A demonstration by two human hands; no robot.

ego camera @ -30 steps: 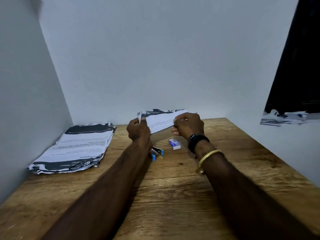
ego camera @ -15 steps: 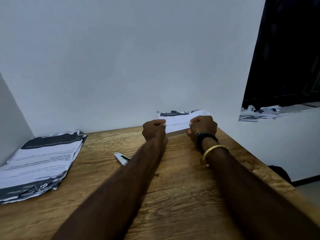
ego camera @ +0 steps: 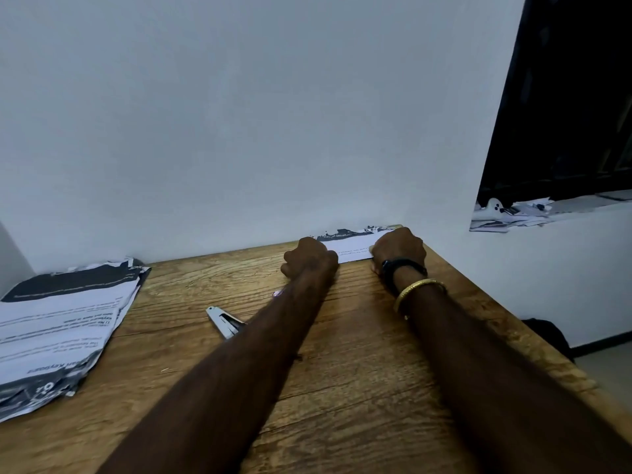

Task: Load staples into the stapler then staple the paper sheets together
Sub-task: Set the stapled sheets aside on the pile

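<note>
Reaching forward across the wooden table, both forearms stretch toward its far right corner, where it meets the white wall. The left hand is curled into a fist, knuckles up, at the left end of a small set of paper sheets. The right hand is also curled, at the sheets' right end; its wrist carries a black watch and a gold bangle.

The sheets lie low at the back edge of the table, close against the wall, white with faint lines of print and a ragged dark band along the far edge. Each hand's fingers are folded in and closed on an end of the sheets; whether the sheets are pinched off the surface or pressed onto it I cannot tell, since the fingertips are hidden.

The stapler lies on the table well apart from the sheets, just beside the left forearm, which covers part of it; a silver metal end points away to the left. A thick, crumpled stack of printed papers sits at the table's left side, near the wall corner.
</note>
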